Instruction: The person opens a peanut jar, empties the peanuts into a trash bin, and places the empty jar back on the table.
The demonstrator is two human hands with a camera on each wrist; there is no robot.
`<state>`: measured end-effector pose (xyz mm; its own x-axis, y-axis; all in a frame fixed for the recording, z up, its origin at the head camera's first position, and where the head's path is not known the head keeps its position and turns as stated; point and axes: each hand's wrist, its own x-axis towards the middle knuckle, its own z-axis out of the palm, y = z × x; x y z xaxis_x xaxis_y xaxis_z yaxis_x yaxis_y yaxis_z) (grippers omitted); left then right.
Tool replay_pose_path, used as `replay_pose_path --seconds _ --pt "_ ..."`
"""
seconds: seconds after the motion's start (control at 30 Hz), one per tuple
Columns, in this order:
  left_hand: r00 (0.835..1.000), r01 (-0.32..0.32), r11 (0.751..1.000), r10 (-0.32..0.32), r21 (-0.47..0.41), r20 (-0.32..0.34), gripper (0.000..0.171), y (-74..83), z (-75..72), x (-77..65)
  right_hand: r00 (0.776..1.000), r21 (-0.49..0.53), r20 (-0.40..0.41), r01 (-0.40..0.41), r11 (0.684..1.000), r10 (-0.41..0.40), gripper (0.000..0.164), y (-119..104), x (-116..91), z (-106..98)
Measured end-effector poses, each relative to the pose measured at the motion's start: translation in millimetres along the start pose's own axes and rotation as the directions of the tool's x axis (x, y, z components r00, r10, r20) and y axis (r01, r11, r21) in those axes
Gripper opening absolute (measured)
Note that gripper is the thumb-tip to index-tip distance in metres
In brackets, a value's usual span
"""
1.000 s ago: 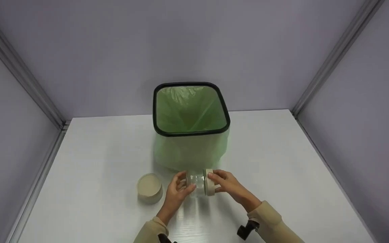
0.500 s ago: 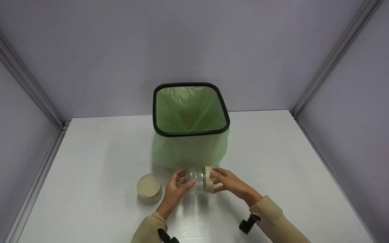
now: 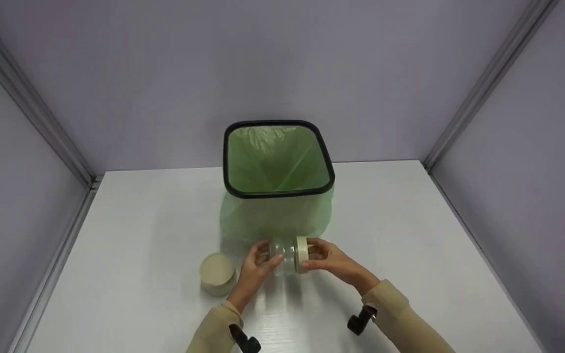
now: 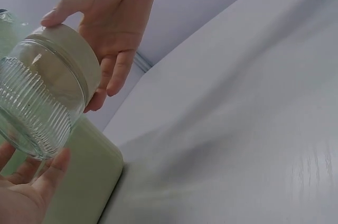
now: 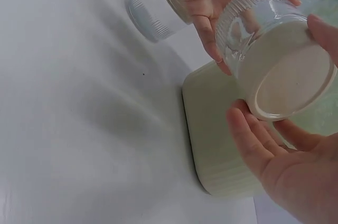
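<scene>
Both hands hold a clear glass jar (image 3: 283, 257) sideways above the table, in front of the bin. My left hand (image 3: 254, 269) grips the bottom end of the glass between thumb and fingers. On the other end sits a cream lid (image 3: 301, 255), and my right hand (image 3: 336, 262) has its thumb and fingertips round the lid's rim. Ribbed glass (image 4: 37, 102) shows in the left wrist view. The lid's flat top (image 5: 296, 81) faces my right palm in the right wrist view. Nothing shows inside the jar.
A second cream-lidded jar (image 3: 217, 272) stands upright on the white table (image 3: 385, 235), left of my left hand. Directly behind the hands is a bin with a black rim (image 3: 282, 194) and a green liner (image 3: 277, 157). Grey walls (image 3: 272, 59) enclose the table's back and sides.
Hands and jar have shifted slightly toward the bin. My right thumb has gone from higher on the lid to its lower edge as that hand turned. The standing jar has stayed put.
</scene>
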<state>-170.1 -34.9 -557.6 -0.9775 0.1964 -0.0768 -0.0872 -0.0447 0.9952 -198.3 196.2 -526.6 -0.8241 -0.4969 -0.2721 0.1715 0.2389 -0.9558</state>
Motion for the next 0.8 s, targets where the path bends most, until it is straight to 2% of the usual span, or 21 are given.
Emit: replay_pose_path --seconds 0.2,0.33,0.43,0.6,0.8 --pt "1.000 -0.003 1.000 0.003 0.022 -0.020 0.069 2.3 3.0 2.4 0.998 0.026 0.032 -0.061 0.998 0.060 0.065 1.0 1.8 -0.2" --pt "1.000 -0.005 1.000 0.005 0.020 -0.020 0.068 1.1 4.2 2.4 0.996 0.022 0.062 -0.065 0.998 0.063 0.072 1.3 -1.5 -0.6" --pt "1.000 -0.002 1.000 0.003 0.025 -0.020 0.069 -0.5 4.0 1.9 0.998 0.017 0.058 -0.021 1.000 0.020 0.074 3.1 -4.9 -1.6" --pt "1.000 -0.001 1.000 0.001 -0.022 0.002 0.070 -2.7 2.7 -0.1 0.997 -0.009 0.033 0.070 0.998 -0.069 0.078 6.4 -7.1 0.2" --pt "1.000 -0.003 0.999 0.003 -0.038 0.002 0.072 -2.4 3.2 -2.5 0.992 0.006 0.001 0.128 0.992 -0.128 0.086 4.4 -6.2 3.8"
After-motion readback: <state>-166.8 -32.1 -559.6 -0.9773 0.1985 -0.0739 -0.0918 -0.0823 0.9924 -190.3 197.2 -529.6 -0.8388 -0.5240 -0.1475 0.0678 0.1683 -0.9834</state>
